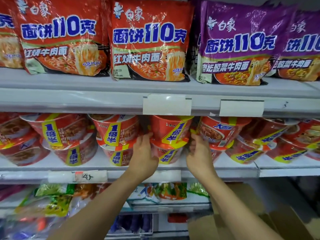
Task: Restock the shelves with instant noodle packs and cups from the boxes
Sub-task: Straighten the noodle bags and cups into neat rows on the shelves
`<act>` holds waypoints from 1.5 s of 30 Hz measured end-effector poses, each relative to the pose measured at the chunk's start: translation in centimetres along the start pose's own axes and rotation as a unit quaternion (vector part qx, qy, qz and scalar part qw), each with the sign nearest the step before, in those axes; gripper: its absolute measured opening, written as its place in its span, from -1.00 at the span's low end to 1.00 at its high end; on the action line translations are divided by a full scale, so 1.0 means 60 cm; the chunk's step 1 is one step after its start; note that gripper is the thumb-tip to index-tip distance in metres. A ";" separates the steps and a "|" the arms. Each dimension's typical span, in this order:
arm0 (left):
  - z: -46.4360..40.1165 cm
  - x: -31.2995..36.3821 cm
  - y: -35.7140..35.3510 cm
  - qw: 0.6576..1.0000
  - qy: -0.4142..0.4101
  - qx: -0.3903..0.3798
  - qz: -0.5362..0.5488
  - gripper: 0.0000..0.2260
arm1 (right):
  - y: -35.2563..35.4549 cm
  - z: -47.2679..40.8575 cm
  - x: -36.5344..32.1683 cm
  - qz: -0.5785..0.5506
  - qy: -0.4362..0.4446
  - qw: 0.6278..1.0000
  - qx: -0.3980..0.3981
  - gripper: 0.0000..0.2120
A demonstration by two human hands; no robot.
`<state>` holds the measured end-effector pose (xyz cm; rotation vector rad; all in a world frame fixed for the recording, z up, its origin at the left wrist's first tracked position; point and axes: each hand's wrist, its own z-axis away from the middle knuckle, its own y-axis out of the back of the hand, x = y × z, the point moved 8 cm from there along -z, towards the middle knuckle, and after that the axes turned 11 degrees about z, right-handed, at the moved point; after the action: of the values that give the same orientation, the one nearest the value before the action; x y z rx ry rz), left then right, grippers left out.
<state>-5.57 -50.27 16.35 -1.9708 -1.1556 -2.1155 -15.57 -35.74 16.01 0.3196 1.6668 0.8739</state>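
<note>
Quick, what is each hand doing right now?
Left hand: grips the left side of the stacked red noodle cups.
Right hand: grips the right side of the same stack.

Person: two forearms showing bare to the frame edge, left hand (144, 153) and right hand (199, 154) wearing nothing.
</note>
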 end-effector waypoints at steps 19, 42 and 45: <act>0.020 0.020 0.003 0.988 -0.025 0.069 -0.138 -0.49 | 0.002 0.028 -0.020 0.026 0.021 0.995 -0.094 -0.53; 0.027 0.016 0.010 0.985 -0.020 0.091 -0.143 -0.50 | 0.005 0.024 -0.014 0.067 0.009 0.994 -0.089 -0.54; 0.025 0.020 0.015 0.990 -0.015 0.096 -0.104 -0.34 | 0.017 0.020 -0.021 0.028 0.014 0.998 -0.056 -0.44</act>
<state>-4.11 -49.60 17.70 -1.8773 -1.5669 -1.9782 -14.32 -35.35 17.57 0.2802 1.6333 1.0138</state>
